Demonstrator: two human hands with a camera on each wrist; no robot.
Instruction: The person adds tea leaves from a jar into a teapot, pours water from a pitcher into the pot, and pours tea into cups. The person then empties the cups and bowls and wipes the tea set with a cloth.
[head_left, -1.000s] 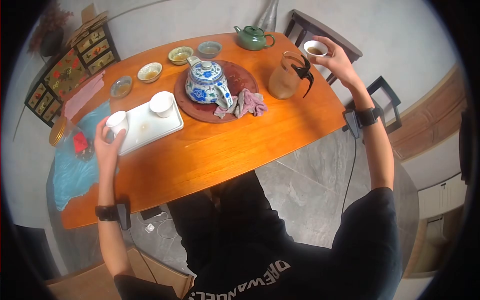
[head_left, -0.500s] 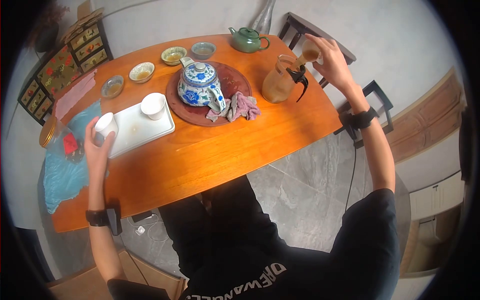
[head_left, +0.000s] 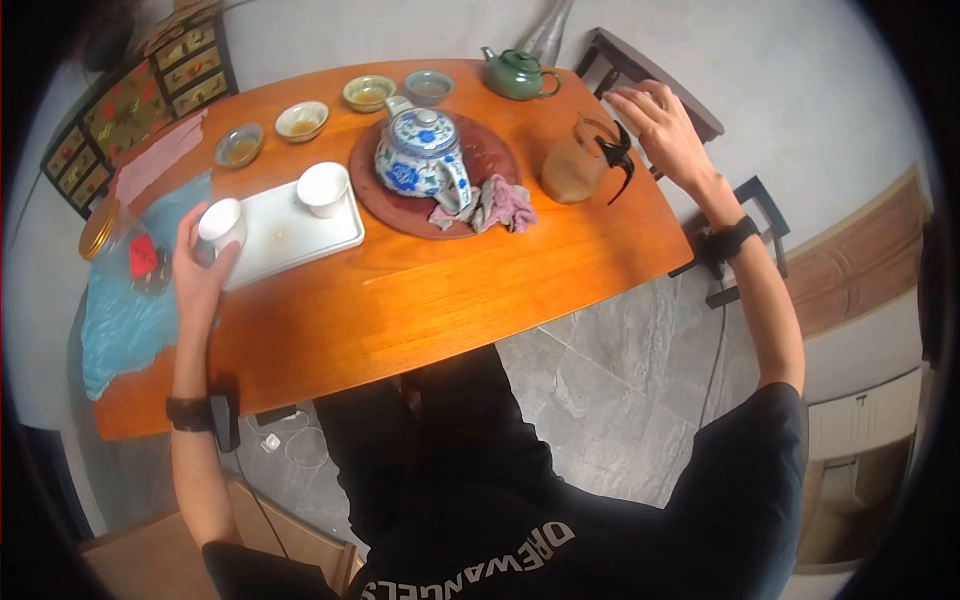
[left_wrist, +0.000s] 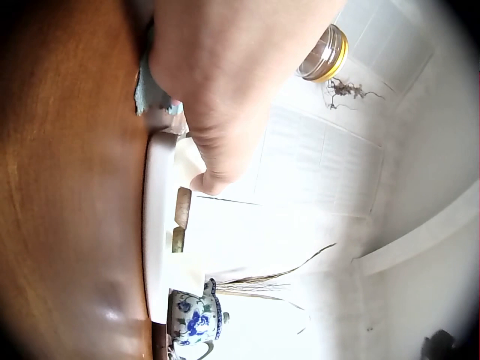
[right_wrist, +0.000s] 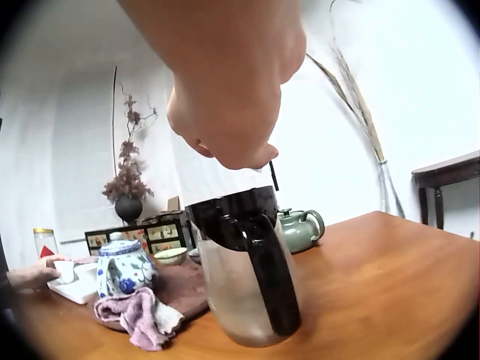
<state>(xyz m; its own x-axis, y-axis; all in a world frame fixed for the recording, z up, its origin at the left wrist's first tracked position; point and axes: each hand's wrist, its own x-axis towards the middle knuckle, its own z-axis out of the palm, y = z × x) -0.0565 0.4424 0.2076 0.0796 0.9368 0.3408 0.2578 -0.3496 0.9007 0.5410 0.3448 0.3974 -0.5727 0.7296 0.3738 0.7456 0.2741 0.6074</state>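
Note:
My left hand (head_left: 200,265) holds a small white cup (head_left: 222,222) at the left end of the white tray (head_left: 285,245), thumb on its near side. Another white cup (head_left: 323,190) stands at the tray's far right. Over the glass pitcher (head_left: 572,170) with its black handle (right_wrist: 274,285) is my right hand (head_left: 660,135), fingers bent together. The small cup it grips is hidden behind the fingers in both views. Cloudy brown tea fills the pitcher's lower part. A blue-and-white teapot (head_left: 420,160) sits on a round brown tea board (head_left: 490,155).
Several small bowls of tea, among them a white one (head_left: 302,122), line the back edge. A green teapot (head_left: 518,75) stands at the back right. A crumpled pink-grey cloth (head_left: 505,205) hangs over the board's edge. Blue plastic (head_left: 130,320) and a gold-lidded jar (head_left: 98,232) lie left.
My right hand raised the cup of tea, tipped it over the pitcher with tea streaming in, then turned further so the cup went out of sight. My left hand kept its cup at the tray.

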